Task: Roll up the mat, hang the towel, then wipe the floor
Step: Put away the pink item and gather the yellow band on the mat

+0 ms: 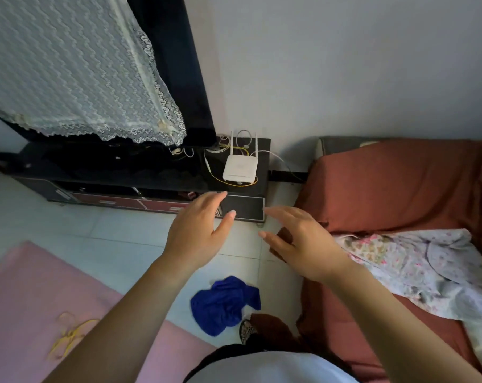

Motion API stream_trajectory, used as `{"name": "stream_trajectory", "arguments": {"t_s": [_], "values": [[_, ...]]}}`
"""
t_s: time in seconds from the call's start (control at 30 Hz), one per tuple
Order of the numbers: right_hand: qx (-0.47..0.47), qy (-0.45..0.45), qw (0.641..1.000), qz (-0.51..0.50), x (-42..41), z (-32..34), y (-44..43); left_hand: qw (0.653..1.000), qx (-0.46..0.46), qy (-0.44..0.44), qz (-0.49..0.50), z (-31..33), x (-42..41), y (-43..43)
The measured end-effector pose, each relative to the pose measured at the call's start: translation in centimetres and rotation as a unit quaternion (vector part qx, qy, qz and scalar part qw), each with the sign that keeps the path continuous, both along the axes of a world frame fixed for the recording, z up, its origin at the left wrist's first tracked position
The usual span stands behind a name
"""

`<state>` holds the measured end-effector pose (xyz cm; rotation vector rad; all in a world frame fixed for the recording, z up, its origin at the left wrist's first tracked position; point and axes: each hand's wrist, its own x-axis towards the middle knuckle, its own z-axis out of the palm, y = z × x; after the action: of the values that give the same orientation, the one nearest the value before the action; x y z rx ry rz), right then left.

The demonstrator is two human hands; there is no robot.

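As the pink mat [26, 299] lies flat on the tiled floor [109, 225] at lower left, with no edge turned over in the part we can see, we judge that the rolling has not begun. A few loose yellow bands [68, 335] rest on top of it, and we would expect them to come off it first, or perhaps to tie the roll.

Our left hand [198, 230] and right hand [300, 244] are both held out in front of us, above the floor. Their fingers are loosely straight, they hold nothing, and they are apart from each other.

A crumpled blue cloth [223, 305] lies on the tiles just beside the mat's edge, near our feet. A flowered fabric [400, 258] lies rumpled on the rust-covered sofa [386, 189] to the right. We cannot tell which of the two is the towel. Neither is hung, and no hook or rail is in view.

By our reckoning all three steps remain: mat, towel, then floor. Ahead stands a dark TV stand [123, 167] with a white router [240, 168] on it.
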<state>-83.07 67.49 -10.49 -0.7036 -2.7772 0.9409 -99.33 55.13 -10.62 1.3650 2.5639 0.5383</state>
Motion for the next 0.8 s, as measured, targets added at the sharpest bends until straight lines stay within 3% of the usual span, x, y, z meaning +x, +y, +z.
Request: {"name": "stream_trajectory", "arguments": {"t_s": [0.23, 0.5, 0.8], "values": [[-0.010, -0.004, 0.999, 0.051, -9.0, 0.7, 3.3, 0.999, 0.010, -0.016, 0.040, 0.3, -5.9, 1.5], [-0.031, -0.049, 0.983, 0.174, -19.3, 0.0, 7.6, 0.984, 0.014, -0.046, 0.170, -2.2, -12.5, 1.2], [-0.017, -0.027, 0.951, 0.306, -32.6, -0.4, 17.3, 0.963, -0.019, -0.059, 0.264, -3.1, -20.2, 8.3]]}}
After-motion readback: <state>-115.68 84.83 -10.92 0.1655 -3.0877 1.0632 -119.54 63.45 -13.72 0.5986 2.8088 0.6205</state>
